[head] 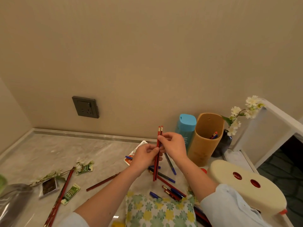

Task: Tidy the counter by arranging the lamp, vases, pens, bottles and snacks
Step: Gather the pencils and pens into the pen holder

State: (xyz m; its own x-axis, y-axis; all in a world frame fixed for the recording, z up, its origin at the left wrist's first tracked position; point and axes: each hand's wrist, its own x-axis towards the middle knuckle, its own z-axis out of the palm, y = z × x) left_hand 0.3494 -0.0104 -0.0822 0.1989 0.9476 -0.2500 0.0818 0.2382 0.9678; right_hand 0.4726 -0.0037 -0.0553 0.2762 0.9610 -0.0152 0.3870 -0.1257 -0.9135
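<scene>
Two red pencils (159, 133) stand upright above the marble counter (65, 149), erasers up. My left hand (146, 155) pinches them at mid-length and my right hand (173, 145) grips them just above. Right of my hands stands a tan pen holder (203, 145) with pens inside. Behind it are a blue bottle (186, 128) and a dark vase (223, 145) of white flowers. Several loose pens and pencils (165, 177) lie under my hands. Green snack packets (71, 193) lie at the left.
A cream lamp base (242, 182) with two red holes lies at the right edge. A flowered cloth pouch (157, 210) sits near me. A flower sprig (54, 174), a dark snack packet (49, 185) and a clear bag (11, 203) lie at the left. A wall socket (86, 107) is behind.
</scene>
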